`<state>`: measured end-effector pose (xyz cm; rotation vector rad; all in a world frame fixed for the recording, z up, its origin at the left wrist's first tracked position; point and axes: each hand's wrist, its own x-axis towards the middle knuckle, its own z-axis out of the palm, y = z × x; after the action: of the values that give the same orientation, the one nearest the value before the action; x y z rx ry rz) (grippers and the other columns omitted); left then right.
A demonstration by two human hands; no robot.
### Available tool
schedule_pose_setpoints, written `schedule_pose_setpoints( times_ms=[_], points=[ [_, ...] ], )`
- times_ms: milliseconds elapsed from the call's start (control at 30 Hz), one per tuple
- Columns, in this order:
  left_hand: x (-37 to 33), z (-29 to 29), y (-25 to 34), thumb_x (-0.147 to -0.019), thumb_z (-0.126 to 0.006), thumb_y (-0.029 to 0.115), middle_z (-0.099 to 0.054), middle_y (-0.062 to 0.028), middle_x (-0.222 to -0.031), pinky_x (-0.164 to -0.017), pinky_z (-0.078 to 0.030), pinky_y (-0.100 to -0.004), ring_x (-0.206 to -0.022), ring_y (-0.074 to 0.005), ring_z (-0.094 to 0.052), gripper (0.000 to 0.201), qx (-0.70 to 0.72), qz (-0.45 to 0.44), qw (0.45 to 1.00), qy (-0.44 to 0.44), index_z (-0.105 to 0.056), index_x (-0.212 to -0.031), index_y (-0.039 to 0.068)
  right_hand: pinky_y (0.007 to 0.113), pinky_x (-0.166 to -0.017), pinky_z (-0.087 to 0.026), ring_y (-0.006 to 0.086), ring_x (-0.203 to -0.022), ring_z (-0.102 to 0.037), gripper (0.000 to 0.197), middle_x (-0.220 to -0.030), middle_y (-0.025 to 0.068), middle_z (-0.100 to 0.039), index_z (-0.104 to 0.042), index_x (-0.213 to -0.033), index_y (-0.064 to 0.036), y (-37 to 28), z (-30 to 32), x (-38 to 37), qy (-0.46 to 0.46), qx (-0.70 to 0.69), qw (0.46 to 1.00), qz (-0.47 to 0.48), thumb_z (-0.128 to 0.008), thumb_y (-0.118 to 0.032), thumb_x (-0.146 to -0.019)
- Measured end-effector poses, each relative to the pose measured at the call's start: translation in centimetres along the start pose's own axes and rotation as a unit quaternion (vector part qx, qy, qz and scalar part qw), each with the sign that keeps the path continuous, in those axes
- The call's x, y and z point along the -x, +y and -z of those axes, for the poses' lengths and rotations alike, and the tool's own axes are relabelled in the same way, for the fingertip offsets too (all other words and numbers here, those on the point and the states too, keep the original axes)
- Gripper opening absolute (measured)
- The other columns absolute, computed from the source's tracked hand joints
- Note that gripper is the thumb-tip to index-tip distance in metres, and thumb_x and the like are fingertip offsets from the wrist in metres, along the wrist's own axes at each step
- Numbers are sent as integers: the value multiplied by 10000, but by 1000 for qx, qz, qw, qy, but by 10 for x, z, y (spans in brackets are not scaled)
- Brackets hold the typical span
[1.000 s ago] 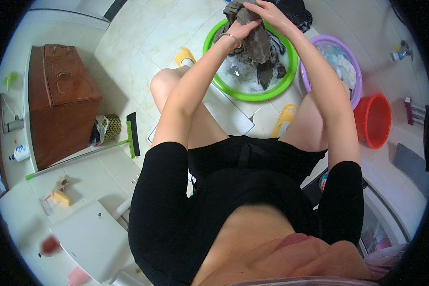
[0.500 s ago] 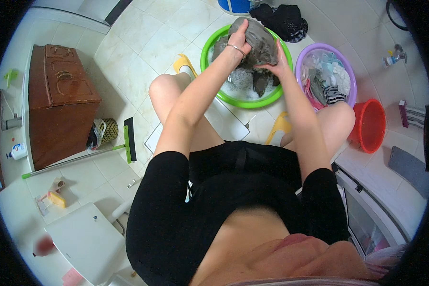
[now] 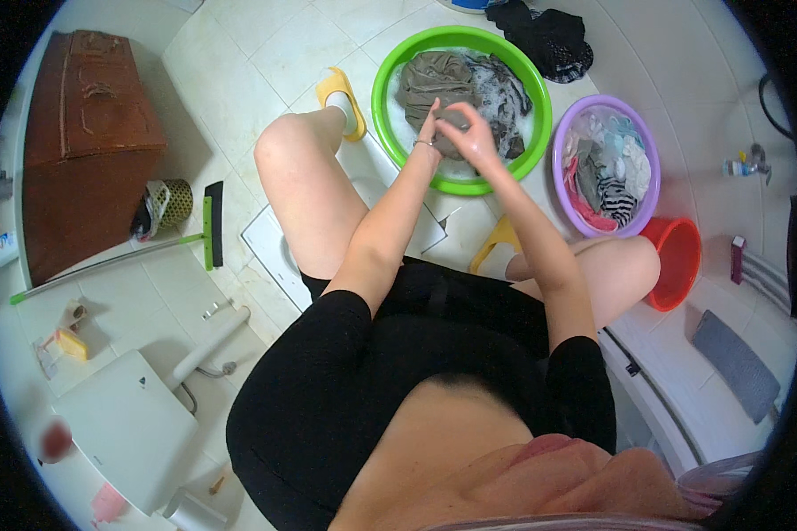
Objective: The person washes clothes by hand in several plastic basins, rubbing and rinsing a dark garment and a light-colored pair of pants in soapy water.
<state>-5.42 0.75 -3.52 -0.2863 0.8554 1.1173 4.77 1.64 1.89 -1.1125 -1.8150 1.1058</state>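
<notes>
In front of me stands a round green basin [image 3: 380, 106] of sudsy water. A wet grey-brown garment [image 3: 436, 81] lies bunched in it on the left, beside a darker patterned cloth [image 3: 503, 93] covered in foam. Over the basin's near side, my left hand [image 3: 429, 134] and my right hand [image 3: 471, 142] are close together. Both are closed on a fold of the grey-brown garment, the right with curled fingers and thumb. Part of my left hand's grip is hidden by the cloth and the other hand.
A purple basin [image 3: 559, 168] of mixed clothes stands right of the green one, with a red bucket [image 3: 679, 265] nearer me. Black clothing [image 3: 547, 42] lies on the floor beyond. Leftward are a brown cabinet [image 3: 88, 150] and a green-handled squeegee [image 3: 211, 226].
The grey-brown garment, lifted between spread hands before, now lies mostly down in the basin. My hands have come nearer to me and close together. The whole view has shifted a little.
</notes>
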Motion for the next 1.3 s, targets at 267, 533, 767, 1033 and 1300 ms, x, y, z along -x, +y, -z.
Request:
schedule_pose_setpoints(
  times_ms=[267,533,767,1033,1300],
  points=[
    [-39,26,-8,-868,-380,205,-507,-92,-1103,-865,-396,-409,-1010,-243,-490,272,62,17,986,-151,-468,-1116,135,412,-598,-446,356,-679,-560,277,-671,175,-572,-576,-735,-35,63,-8,-21,51,348,925,-146,-488,-294,-778],
    [-70,86,-46,-795,-539,235,-567,-99,-973,-734,-467,-378,-851,-242,-554,348,-36,-54,984,166,-483,-1054,11,435,-652,-416,387,-744,-500,240,-863,221,-489,-460,-857,2,136,-27,42,-131,230,964,8,-537,-194,-742],
    [-83,131,-42,-758,-601,218,-589,-83,-923,-684,-471,-376,-782,-246,-564,285,70,-6,969,236,-536,-961,28,379,-697,-459,268,-888,-509,203,-899,138,-526,-500,-949,-51,163,-65,27,-324,465,816,-113,-485,-139,-767],
    [-58,78,-43,-727,-614,291,-471,-113,-1160,-840,-406,-363,-1055,-257,-448,565,99,123,962,223,-383,-1175,37,393,-636,-426,284,-789,-536,157,-876,128,-532,-525,-866,-38,241,-29,24,-246,418,855,-185,-452,-95,-739],
    [-89,106,-63,-793,-498,282,-507,-108,-1101,-826,-407,-417,-1002,-241,-487,382,9,23,960,278,-449,-1100,59,386,-733,-426,318,-854,-535,313,-1034,176,-495,-501,-1005,-25,209,-20,43,-299,486,800,-186,-516,-85,-698]
  ],
)
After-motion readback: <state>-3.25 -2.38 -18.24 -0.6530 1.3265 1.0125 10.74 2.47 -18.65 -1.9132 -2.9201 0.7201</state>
